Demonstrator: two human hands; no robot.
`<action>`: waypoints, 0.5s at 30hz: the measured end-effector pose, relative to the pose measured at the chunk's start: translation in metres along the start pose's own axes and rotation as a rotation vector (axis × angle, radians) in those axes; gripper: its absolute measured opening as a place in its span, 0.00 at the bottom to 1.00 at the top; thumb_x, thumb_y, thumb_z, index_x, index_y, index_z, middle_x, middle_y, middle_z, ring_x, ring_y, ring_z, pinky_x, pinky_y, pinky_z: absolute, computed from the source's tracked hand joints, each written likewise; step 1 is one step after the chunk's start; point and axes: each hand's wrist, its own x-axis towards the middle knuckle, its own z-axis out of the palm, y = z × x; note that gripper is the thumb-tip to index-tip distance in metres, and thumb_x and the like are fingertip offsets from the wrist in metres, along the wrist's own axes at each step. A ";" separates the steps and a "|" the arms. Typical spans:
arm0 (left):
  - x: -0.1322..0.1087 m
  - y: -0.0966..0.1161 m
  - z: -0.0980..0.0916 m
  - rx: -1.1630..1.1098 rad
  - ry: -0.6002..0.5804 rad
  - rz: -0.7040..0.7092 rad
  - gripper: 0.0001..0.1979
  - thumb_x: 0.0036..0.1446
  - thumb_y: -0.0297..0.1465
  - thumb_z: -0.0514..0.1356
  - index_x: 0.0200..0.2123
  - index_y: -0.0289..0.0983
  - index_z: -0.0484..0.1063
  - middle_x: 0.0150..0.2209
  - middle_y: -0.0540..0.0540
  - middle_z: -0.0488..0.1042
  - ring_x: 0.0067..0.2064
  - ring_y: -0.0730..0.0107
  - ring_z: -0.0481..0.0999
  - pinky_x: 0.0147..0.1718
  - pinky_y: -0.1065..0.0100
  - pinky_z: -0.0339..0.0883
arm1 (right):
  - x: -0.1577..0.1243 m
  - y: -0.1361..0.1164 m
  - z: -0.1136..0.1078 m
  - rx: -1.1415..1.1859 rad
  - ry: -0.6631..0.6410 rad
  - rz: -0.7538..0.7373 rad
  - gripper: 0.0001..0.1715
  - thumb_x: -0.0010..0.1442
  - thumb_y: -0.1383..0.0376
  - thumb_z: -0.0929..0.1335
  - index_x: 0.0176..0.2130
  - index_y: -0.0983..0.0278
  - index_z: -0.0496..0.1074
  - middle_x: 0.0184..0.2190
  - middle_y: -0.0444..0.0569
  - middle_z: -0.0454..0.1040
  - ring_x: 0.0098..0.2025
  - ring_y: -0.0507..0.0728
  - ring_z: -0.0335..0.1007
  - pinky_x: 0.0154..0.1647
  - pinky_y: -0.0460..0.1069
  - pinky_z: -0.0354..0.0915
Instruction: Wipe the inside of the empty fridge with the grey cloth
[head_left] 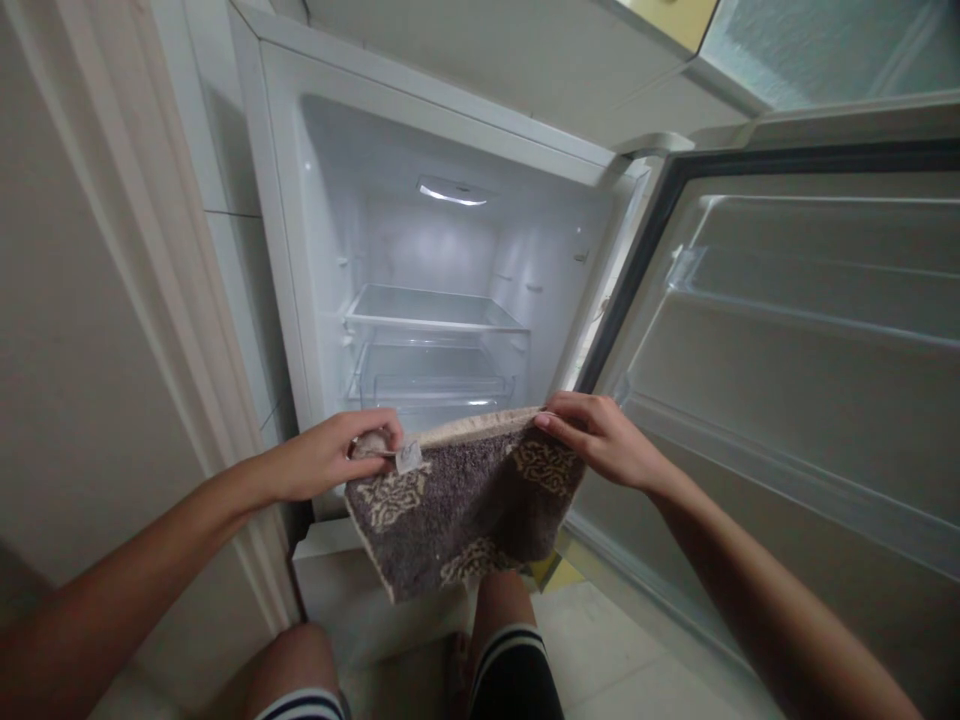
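Observation:
A dark purple-grey cloth (472, 500) with cream patterned motifs and a pale edge hangs stretched between my two hands. My left hand (341, 455) pinches its upper left corner, where a small white tag sticks out. On the other side my right hand (592, 430) grips the upper right corner between thumb and fingers. Behind the cloth stands an open fridge (435, 250) with its light on. Inside are a glass shelf (435, 308) and a clear drawer (442, 385) below it. The cloth hides the lower part of the fridge opening.
The fridge door (787, 400) stands wide open on the right, with clear door shelves. A door frame (180, 300) rises close on the left. My knees are below the cloth, above a tiled floor (615, 640).

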 end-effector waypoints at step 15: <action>-0.007 -0.014 0.046 0.340 0.076 0.111 0.13 0.67 0.35 0.56 0.28 0.39 0.68 0.30 0.51 0.71 0.33 0.69 0.70 0.37 0.67 0.60 | -0.012 -0.002 0.005 0.050 -0.017 0.039 0.31 0.76 0.47 0.62 0.30 0.63 0.75 0.28 0.46 0.71 0.31 0.52 0.66 0.32 0.48 0.62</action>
